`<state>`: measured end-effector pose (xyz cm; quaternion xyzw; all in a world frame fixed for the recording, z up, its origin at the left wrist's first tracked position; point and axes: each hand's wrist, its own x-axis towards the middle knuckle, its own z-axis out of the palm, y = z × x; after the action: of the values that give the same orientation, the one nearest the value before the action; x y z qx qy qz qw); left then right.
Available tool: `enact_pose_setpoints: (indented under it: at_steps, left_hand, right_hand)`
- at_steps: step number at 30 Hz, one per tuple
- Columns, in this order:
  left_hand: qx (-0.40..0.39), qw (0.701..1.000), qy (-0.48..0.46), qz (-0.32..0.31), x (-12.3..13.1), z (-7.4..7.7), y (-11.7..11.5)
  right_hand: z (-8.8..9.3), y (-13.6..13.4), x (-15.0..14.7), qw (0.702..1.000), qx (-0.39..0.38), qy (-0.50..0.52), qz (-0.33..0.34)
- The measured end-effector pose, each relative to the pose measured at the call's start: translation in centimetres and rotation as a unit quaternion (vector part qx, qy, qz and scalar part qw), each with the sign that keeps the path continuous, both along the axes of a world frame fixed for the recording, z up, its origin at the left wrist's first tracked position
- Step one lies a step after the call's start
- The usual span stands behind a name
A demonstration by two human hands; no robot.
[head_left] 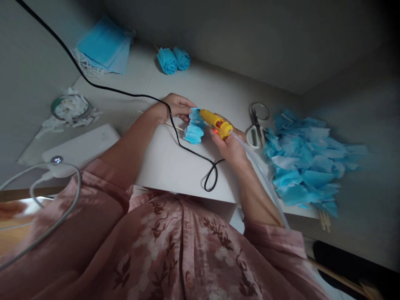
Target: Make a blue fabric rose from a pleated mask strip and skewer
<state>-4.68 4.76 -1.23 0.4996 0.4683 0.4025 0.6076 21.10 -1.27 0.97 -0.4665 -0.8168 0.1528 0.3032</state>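
While a pleated blue strip (193, 135) sits over the middle of the white table (175, 171), the left hand (173, 107) pinches its upper end between the fingers, and the right hand (233, 146) is wrapped around a yellow glue gun (212, 119) whose nozzle meets or nearly meets that same end, contact being too small to tell. Beside the strip, a thin stick (173, 126) runs out from under the left hand, and a black cord (194, 153) loops nearer the body; farther out, white-handled scissors (253, 135) and heaped blue pieces (308, 162) lie to the right, with two blue rosettes (168, 62) beyond the hands.
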Motion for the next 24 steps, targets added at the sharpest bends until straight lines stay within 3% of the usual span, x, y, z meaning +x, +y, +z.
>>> enact_pose_setpoints:
  at_steps: [24]
  left_hand:
    - [0.009,1.000,-0.025,0.014,0.10,-0.18,0.06]
  right_hand:
    - [0.49,0.55,0.84,0.999,-0.021,-0.028,-0.032]
